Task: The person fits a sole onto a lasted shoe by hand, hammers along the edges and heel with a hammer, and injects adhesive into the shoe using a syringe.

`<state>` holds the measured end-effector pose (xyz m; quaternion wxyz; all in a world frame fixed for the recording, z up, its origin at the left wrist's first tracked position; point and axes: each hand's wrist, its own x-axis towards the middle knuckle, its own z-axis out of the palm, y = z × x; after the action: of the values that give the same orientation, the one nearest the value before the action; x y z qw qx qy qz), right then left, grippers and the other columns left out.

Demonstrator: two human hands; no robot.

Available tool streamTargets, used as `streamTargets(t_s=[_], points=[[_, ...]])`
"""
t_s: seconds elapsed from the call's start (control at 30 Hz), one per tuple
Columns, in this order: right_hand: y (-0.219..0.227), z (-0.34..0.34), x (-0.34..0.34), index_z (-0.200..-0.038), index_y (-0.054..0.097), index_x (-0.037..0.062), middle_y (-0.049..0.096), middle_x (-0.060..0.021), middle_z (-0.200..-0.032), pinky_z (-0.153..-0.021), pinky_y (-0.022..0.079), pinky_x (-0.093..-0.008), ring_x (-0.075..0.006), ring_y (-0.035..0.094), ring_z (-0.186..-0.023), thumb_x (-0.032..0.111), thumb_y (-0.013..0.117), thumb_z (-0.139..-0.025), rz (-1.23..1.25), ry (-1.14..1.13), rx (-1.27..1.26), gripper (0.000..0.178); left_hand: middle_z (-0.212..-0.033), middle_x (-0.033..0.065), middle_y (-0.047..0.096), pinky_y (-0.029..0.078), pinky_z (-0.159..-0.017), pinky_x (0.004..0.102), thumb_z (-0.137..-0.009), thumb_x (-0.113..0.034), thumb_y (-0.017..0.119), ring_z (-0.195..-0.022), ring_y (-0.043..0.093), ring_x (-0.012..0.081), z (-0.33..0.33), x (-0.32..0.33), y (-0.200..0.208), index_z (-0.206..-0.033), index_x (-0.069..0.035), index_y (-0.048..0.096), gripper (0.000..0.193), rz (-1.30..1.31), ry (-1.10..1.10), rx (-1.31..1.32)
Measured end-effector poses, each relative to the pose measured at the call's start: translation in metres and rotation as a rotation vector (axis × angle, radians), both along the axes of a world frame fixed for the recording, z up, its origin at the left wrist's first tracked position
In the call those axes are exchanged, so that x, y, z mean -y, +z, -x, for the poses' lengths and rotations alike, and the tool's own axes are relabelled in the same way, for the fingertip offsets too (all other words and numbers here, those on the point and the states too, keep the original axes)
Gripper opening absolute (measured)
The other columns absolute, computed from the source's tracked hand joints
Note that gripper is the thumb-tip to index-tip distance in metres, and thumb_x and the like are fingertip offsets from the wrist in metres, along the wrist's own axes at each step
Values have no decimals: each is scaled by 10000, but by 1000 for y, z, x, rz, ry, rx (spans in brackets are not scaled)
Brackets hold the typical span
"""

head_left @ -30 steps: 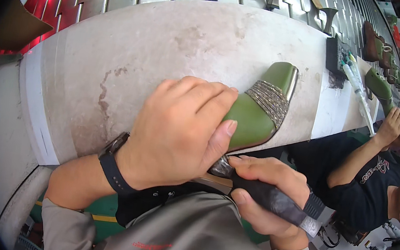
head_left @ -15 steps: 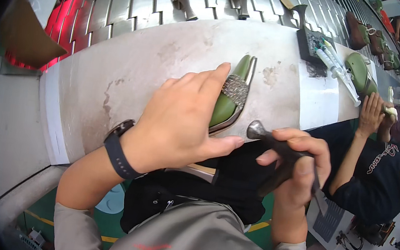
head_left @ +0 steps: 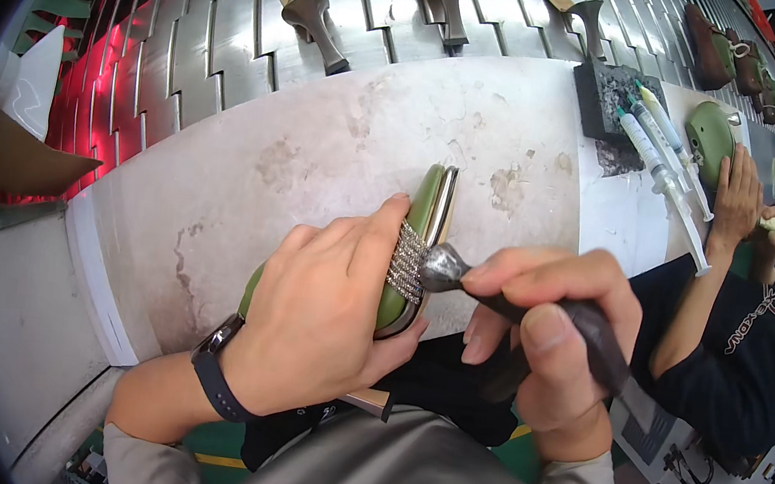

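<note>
My left hand (head_left: 323,297), with a dark watch on its wrist, is wrapped over a green shoe (head_left: 422,204) and holds it on its side at the bench edge. A glittery band (head_left: 405,268) crosses the shoe's front, and a shiny metallic edge runs along its sole. The palm hides much of the upper; a tan and brown heel (head_left: 370,401) shows below the hand. My right hand (head_left: 565,332) grips a shoemaker's hammer (head_left: 444,266) by its dark handle. Its round metal head meets the shoe's sole edge beside the glittery band.
The shoe is over a stained white bench (head_left: 221,178). Brown-heeled tan soles (head_left: 307,12) lie on the slatted metal conveyor (head_left: 207,55) beyond. At the right are a black foam block (head_left: 603,104), syringes (head_left: 655,154) and a co-worker's hand (head_left: 737,200) by another green shoe (head_left: 710,137).
The hammer has moved left and its head now meets the sole edge. My left hand has turned the shoe more onto its side and shifted slightly nearer me. The conveyor pieces have shifted left.
</note>
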<state>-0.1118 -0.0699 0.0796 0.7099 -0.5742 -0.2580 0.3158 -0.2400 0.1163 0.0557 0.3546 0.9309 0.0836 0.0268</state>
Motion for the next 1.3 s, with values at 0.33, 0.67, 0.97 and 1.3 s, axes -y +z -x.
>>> streamTargets(t_s=[0.33, 0.67, 0.97, 1.3], points=[[-51, -74, -65, -1087, 691, -35, 806, -118, -1043, -650, 559, -248, -120, 689, -666, 180, 677, -1051, 156, -95, -139, 219, -1150, 230, 704, 532, -937, 476, -760, -218, 911, -1062, 708, 408, 3, -13, 7, -1581, 68, 413, 1002, 46, -12, -74], [-48, -42, -37, -1225, 712, -37, 795, -153, -1104, -916, 605, -321, -171, 753, -950, 140, 759, -991, 293, -139, 164, 298, -1442, 203, 644, 529, -1062, 392, -835, -107, 797, -1293, 637, 261, 28, -30, 88, -1549, 53, 420, 823, 351, -141, 603], [88, 68, 35, -1205, 654, -44, 732, -332, -1257, -1148, 522, -574, -455, 692, -1294, 98, 806, -948, -447, 51, 445, 331, -1366, 174, 646, 523, -1017, 356, -807, 3, 768, -1171, 670, 226, 27, 28, 73, -1423, -21, 484, 679, 322, -33, 736], [130, 59, 37, -1069, 603, -22, 765, -338, -1094, -1011, 616, -477, -394, 771, -1083, 325, 911, -859, 42, -97, 396, 510, -1250, 222, 694, 558, -931, 462, -696, 34, 748, -1058, 698, 402, 23, 61, 60, -1380, 37, 566, 708, 64, -7, 827]])
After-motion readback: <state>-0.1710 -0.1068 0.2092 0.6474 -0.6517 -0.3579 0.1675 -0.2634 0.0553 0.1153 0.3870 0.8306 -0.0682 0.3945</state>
